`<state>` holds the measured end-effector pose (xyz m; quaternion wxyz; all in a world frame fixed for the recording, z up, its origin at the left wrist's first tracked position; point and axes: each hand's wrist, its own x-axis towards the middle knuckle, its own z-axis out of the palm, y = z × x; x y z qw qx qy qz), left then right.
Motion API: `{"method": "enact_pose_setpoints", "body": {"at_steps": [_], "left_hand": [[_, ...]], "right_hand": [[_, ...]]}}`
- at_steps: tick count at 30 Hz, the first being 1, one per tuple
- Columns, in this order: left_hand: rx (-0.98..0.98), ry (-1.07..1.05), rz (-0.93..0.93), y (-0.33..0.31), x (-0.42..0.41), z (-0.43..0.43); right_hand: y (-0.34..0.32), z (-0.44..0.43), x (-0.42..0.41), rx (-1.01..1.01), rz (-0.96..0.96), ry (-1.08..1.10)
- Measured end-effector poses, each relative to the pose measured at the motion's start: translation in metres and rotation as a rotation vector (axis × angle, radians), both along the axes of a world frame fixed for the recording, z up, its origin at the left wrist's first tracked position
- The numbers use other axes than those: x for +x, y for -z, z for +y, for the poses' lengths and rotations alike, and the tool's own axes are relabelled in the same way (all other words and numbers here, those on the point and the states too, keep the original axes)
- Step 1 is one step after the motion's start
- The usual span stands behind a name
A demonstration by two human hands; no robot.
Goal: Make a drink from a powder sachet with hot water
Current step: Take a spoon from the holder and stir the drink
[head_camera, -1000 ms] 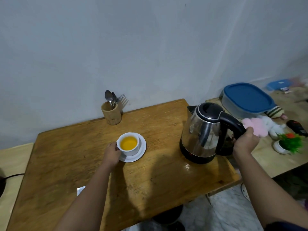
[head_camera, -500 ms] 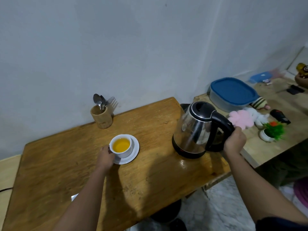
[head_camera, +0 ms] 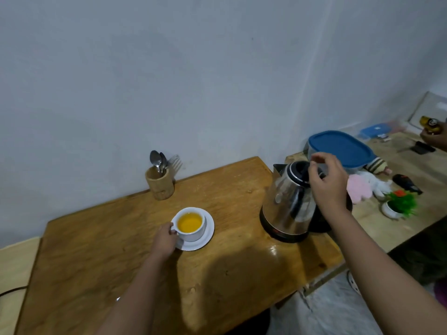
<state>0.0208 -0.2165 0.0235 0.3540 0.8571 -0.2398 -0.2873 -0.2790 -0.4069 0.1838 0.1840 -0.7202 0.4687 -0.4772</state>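
Observation:
A white cup (head_camera: 193,232) of orange-yellow drink stands on a white saucer (head_camera: 206,235) near the middle of the wooden table (head_camera: 96,250). My left hand (head_camera: 164,241) grips the cup's handle on its left side. A steel electric kettle (head_camera: 285,201) with a black lid and base stands upright at the table's right end. My right hand (head_camera: 327,182) hovers over the kettle's lid and handle, fingers spread and holding nothing. No sachet is visible.
A wooden holder (head_camera: 159,183) with spoons and a fork stands at the wall. On the neighbouring table to the right lie a blue-lidded container (head_camera: 341,148), a pink plush toy (head_camera: 359,189) and a small potted plant (head_camera: 399,205). A cable (head_camera: 12,290) runs at far left.
My right hand has let go of the kettle handle and risen above the lid. The kettle now stands on the table. My left hand stays at the cup.

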Motion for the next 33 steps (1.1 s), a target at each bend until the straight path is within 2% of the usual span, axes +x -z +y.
{"method": "enact_pose_setpoints", "body": {"at_steps": [5, 9, 12, 15, 20, 24, 29, 33], "left_hand": [[-0.025, 0.031, 0.038, 0.003, 0.009, 0.006], [-0.043, 0.029, 0.047, -0.005, 0.006, 0.010], [-0.051, 0.075, 0.044, -0.005, 0.009, 0.012], [-0.021, 0.089, 0.039, -0.007, 0.014, 0.012], [-0.023, 0.138, 0.027, -0.003, 0.019, 0.011], [-0.021, 0.143, 0.003, 0.000, 0.019, 0.013], [-0.040, 0.169, -0.035, -0.003, 0.021, 0.012], [-0.055, 0.139, -0.042, -0.003, 0.019, 0.010]], "right_hand": [[-0.007, 0.011, 0.089, 0.087, 0.047, -0.325], [0.015, 0.018, 0.178, 0.303, 0.166, -0.527], [0.039, 0.023, 0.243, 0.431, 0.263, -0.611], [0.056, 0.028, 0.297, 0.529, 0.269, -0.674], [0.084, 0.029, 0.362, 0.563, 0.423, -0.596], [0.098, 0.022, 0.386, 0.454, 0.580, -0.482], [0.101, 0.015, 0.405, 0.332, 0.744, -0.455], [0.103, 0.016, 0.413, 0.302, 0.799, -0.434]]}}
